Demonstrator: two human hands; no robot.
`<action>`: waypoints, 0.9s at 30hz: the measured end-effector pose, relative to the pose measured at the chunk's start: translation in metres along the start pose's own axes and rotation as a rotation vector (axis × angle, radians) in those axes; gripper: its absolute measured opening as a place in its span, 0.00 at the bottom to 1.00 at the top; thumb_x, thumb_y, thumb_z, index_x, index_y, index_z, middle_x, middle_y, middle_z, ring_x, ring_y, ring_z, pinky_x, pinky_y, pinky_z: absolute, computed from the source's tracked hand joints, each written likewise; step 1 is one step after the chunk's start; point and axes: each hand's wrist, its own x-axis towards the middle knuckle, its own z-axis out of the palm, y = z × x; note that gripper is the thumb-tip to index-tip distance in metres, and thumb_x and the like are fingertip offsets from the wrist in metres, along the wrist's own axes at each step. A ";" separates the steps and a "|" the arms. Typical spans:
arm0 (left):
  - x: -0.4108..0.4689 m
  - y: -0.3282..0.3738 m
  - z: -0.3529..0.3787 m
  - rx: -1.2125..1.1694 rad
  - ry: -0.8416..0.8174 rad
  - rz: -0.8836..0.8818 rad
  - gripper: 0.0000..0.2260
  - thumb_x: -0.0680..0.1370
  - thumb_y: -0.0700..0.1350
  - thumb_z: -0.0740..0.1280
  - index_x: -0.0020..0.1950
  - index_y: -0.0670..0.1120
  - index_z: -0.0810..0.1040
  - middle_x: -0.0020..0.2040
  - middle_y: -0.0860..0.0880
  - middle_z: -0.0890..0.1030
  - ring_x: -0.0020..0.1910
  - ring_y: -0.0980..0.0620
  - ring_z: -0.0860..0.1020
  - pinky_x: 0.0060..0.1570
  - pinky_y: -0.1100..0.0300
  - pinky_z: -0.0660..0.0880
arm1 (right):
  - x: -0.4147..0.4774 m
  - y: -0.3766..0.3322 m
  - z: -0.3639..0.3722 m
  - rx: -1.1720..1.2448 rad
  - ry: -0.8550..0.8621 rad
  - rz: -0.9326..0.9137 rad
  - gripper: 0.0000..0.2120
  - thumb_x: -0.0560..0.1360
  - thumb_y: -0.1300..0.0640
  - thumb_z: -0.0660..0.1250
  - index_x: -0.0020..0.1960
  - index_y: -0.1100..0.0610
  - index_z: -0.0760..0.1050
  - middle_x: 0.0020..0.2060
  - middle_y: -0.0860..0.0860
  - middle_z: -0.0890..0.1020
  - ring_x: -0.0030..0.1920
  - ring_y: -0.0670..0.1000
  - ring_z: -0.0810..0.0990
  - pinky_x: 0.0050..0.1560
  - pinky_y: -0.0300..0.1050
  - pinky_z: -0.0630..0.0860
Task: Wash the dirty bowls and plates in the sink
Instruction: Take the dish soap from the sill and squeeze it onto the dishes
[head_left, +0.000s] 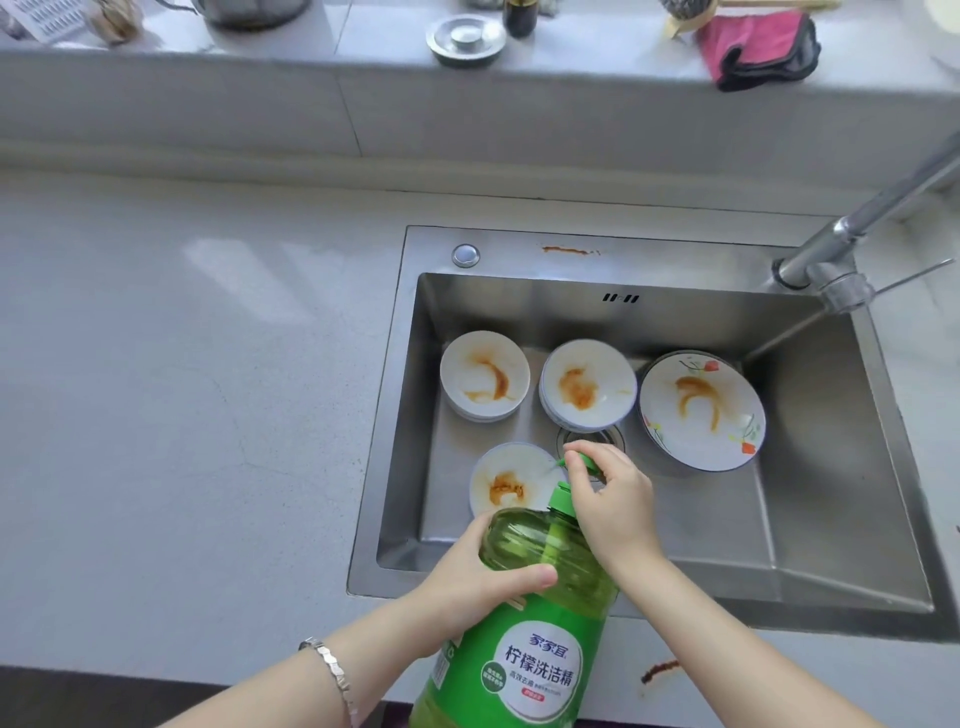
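Observation:
Several dirty dishes with brown sauce stains lie in the steel sink (831, 467): a white bowl (484, 375) at back left, a white bowl (587, 384) in the middle, a flower-patterned plate (701, 410) at right, and a small white bowl (506, 486) near the front. A big green detergent bottle (524, 623) is tilted over the sink's front edge. My left hand (478, 577) grips the bottle's shoulder. My right hand (608, 493) holds the green pump head (584, 462) above the small front bowl.
The faucet (852, 234) reaches in from the right over the sink. Grey countertop (182, 389) spreads to the left. On the back ledge sit a metal drain lid (466, 39) and a pink and black cloth (753, 47). Sauce smears mark the sink rim (571, 251).

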 end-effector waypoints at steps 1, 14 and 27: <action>0.000 -0.001 0.000 -0.002 -0.006 0.005 0.34 0.55 0.55 0.76 0.59 0.52 0.72 0.49 0.52 0.84 0.47 0.55 0.83 0.45 0.62 0.78 | -0.002 0.000 -0.001 -0.007 -0.007 -0.003 0.06 0.75 0.64 0.66 0.48 0.62 0.81 0.42 0.49 0.80 0.46 0.46 0.76 0.50 0.35 0.70; 0.023 0.031 0.008 0.030 -0.014 0.143 0.20 0.69 0.42 0.76 0.57 0.51 0.72 0.47 0.53 0.82 0.40 0.60 0.82 0.35 0.66 0.75 | 0.024 -0.016 -0.038 0.187 0.019 -0.009 0.11 0.79 0.59 0.60 0.60 0.55 0.76 0.54 0.48 0.79 0.55 0.46 0.76 0.57 0.32 0.69; 0.104 0.078 0.051 -0.024 0.011 0.221 0.27 0.69 0.42 0.75 0.65 0.45 0.68 0.50 0.52 0.80 0.43 0.61 0.80 0.35 0.67 0.75 | 0.111 -0.012 -0.066 0.092 0.001 -0.115 0.13 0.77 0.57 0.64 0.61 0.54 0.76 0.60 0.43 0.73 0.61 0.40 0.69 0.57 0.20 0.60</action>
